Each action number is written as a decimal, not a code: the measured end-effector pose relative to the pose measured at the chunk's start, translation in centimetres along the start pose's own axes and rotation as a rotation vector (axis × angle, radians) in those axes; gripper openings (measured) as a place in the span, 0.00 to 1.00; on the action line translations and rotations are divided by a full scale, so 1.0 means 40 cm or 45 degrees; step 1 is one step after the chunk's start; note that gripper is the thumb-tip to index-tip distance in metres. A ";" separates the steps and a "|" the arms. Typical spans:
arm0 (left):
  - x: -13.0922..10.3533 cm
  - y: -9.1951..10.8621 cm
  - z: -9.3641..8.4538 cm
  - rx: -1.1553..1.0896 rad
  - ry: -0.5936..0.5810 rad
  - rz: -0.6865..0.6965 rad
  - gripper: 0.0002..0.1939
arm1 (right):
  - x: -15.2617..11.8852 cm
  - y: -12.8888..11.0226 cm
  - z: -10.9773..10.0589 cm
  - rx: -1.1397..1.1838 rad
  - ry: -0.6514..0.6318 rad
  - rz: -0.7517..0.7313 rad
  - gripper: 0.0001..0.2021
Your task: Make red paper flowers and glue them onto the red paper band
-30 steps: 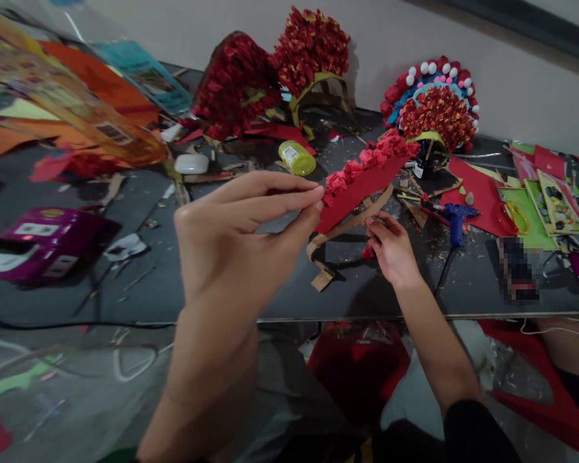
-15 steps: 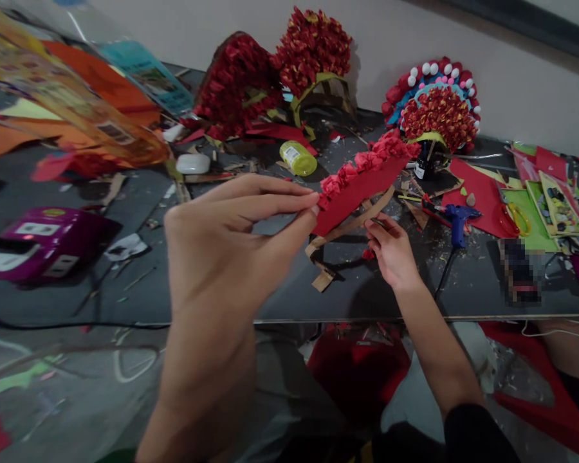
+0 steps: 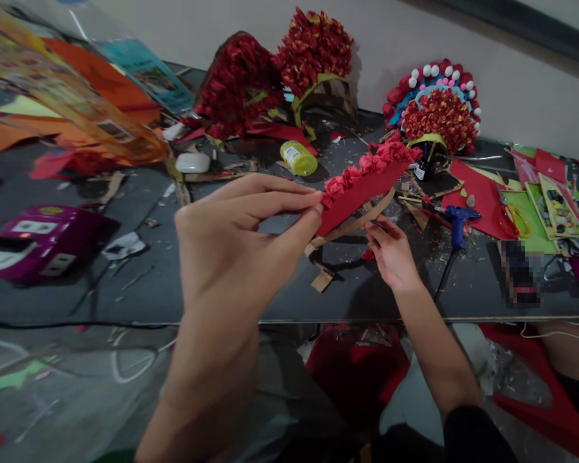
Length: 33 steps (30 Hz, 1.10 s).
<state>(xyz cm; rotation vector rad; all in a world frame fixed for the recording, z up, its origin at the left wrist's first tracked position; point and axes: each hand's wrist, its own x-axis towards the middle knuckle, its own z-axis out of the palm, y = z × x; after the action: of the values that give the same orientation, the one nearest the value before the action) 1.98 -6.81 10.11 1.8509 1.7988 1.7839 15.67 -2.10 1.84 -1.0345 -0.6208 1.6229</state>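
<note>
My left hand point(image 3: 241, 238) is closed in a pinch at the near left end of a red paper band point(image 3: 352, 199). Crinkled pink-red paper flowers point(image 3: 361, 172) run along the band's upper edge. Beneath it a brown cardboard strip point(image 3: 357, 225) curves down towards the table. My right hand point(image 3: 390, 252) is beside this strip, thumb and fingers pressed together. A small dark bit shows at those fingertips, too little to name. Just below them is a small red paper piece point(image 3: 368, 255).
Flower-covered headdresses point(image 3: 316, 54) stand along the wall. A blue glue gun point(image 3: 457, 225), scissors point(image 3: 516, 222) and a phone-like blurred object point(image 3: 520, 273) lie to the right. A yellow jar point(image 3: 298, 159) is behind the band; a purple box with sockets point(image 3: 43, 241) sits left.
My left hand and the end of the red band it pinches have shifted slightly right. My right hand stays nearly where it was, fingers still together.
</note>
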 end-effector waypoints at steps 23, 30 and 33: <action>-0.007 -0.007 0.011 0.068 0.026 0.116 0.05 | 0.002 0.012 -0.005 -0.021 -0.089 -0.032 0.09; -0.007 0.003 0.011 0.112 -0.017 0.105 0.07 | 0.007 0.016 -0.010 -0.019 -0.062 0.001 0.10; -0.008 0.006 0.009 0.118 -0.029 0.093 0.07 | 0.007 0.015 -0.010 -0.030 -0.072 0.009 0.10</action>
<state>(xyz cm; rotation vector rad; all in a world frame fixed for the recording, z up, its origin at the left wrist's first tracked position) 2.51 -6.87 9.93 1.9865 1.8597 1.7229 15.73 -2.06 1.07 -1.0120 -0.6763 1.6594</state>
